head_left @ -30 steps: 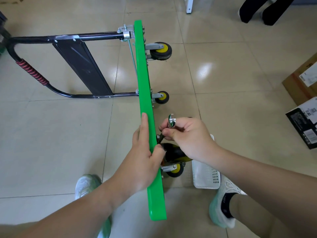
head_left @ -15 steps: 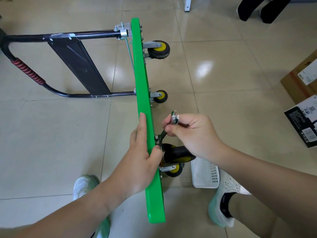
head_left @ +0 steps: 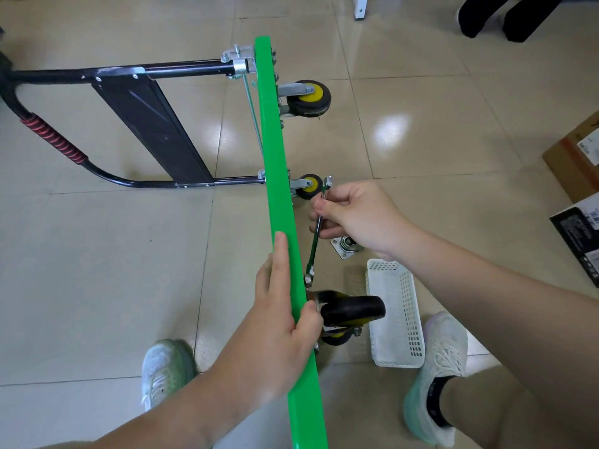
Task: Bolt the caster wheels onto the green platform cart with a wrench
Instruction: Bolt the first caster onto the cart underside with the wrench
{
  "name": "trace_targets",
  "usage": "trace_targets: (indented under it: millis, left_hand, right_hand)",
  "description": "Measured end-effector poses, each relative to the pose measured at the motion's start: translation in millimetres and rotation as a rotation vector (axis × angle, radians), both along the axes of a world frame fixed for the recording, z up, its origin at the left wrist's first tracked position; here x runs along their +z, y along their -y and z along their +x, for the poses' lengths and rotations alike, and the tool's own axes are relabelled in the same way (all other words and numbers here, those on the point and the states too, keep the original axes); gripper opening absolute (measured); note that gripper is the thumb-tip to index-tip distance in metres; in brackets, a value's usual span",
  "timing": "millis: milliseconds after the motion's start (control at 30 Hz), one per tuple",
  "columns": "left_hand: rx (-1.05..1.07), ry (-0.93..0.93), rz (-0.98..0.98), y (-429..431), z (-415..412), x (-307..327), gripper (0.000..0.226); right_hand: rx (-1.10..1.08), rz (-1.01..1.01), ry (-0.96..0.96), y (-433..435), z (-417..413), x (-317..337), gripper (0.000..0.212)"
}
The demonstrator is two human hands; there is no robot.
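Note:
The green platform cart [head_left: 275,163] stands on its long edge on the floor, its black handle [head_left: 52,144] lying out to the left. My left hand [head_left: 278,325] grips the upper edge, fingers on the left face and thumb on the right. My right hand [head_left: 353,218] pinches a slim wrench [head_left: 316,241] whose lower end sits on a bolt at the plate of the near caster wheel [head_left: 350,311]. Two more caster wheels with yellow hubs, the far one [head_left: 309,98] and the middle one [head_left: 308,185], are fixed to the underside. A loose caster plate [head_left: 345,249] lies on the floor under my right hand.
A white perforated basket [head_left: 393,314] stands on the floor beside the near caster, next to my right shoe [head_left: 434,377]. My left shoe [head_left: 165,371] is left of the deck. Cardboard boxes [head_left: 577,163] sit at the right edge. Another person's dark legs [head_left: 505,14] show at the top right.
My right hand has swung the wrench handle up and away from me, so the wrench now stretches out longer along the deck. My left hand keeps its grip on the edge.

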State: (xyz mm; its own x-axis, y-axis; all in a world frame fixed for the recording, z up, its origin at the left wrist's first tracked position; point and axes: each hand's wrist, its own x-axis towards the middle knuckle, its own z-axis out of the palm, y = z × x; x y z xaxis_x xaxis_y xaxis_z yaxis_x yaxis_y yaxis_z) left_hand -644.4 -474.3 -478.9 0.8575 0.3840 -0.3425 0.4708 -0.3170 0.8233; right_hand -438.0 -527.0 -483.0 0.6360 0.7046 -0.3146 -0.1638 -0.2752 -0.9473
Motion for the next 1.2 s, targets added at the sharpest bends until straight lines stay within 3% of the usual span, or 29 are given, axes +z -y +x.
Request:
trace_targets:
  millis: [467,667,867,1200]
  left_hand:
    - [-0.035,-0.035,-0.016,-3.2,0.5,2.4,0.094]
    - [-0.026,-0.023,0.007,-2.6,0.8,2.3,0.093]
    - [-0.010,-0.016,0.036,-1.7,2.7,-0.6,0.092]
    - [0.016,0.002,0.026,0.9,3.2,-2.2,0.092]
  right_hand:
    - [0.109,-0.165,-0.132,-23.8,2.8,-26.0,0.016]
    - [0.123,-0.090,-0.085,-11.7,-9.1,-11.6,0.011]
    - [0.049,-0.005,0.081,9.3,-36.1,-6.3,0.024]
    - [-0.040,0.113,0.202,50.7,-71.0,-10.3,0.044]
